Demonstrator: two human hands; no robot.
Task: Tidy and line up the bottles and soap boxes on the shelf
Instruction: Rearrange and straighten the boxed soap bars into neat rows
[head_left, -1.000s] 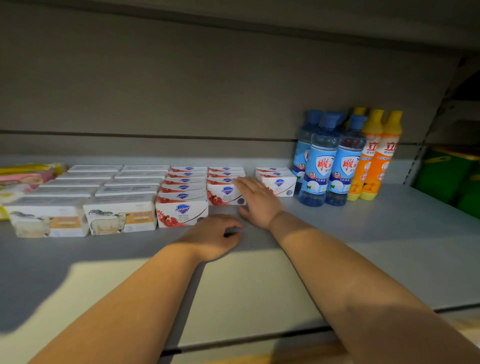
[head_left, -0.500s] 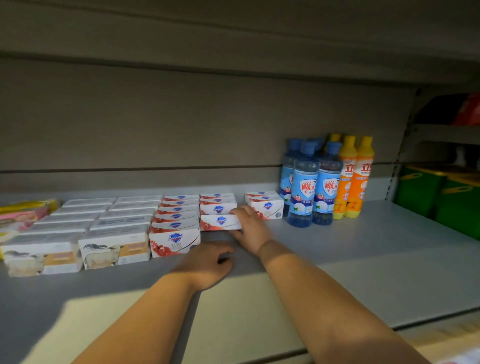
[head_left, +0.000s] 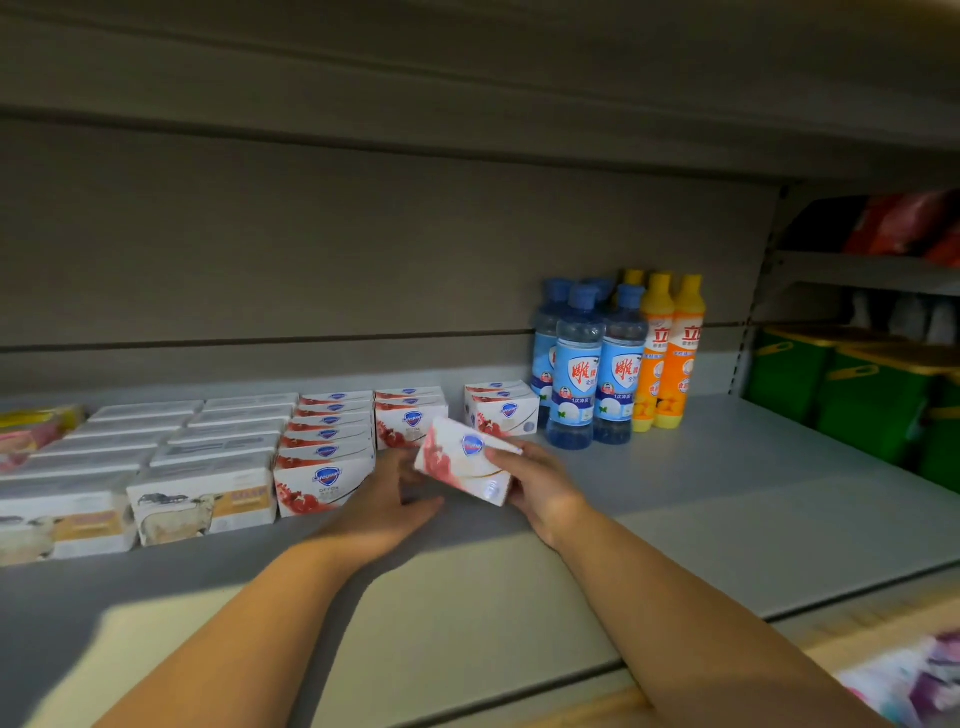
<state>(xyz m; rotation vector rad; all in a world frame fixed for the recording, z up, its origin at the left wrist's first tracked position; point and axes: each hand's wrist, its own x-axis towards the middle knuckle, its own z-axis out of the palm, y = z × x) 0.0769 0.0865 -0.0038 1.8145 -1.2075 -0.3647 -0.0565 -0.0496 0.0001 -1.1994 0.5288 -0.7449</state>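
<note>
Currently, a soap box (head_left: 470, 460) is held tilted above the shelf (head_left: 727, 499) by the right hand (head_left: 540, 486), fingers closed on its end. It is steadied, apparently, by the half-open left hand (head_left: 387, 501), presumably for realignment with its row.

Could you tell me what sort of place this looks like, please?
Most likely a shop aisle. The grey shelf carries many identical soap boxes in rows, blue bottles and orange bottles stand grouped by kind, and the next bay holds green tubs.
</note>
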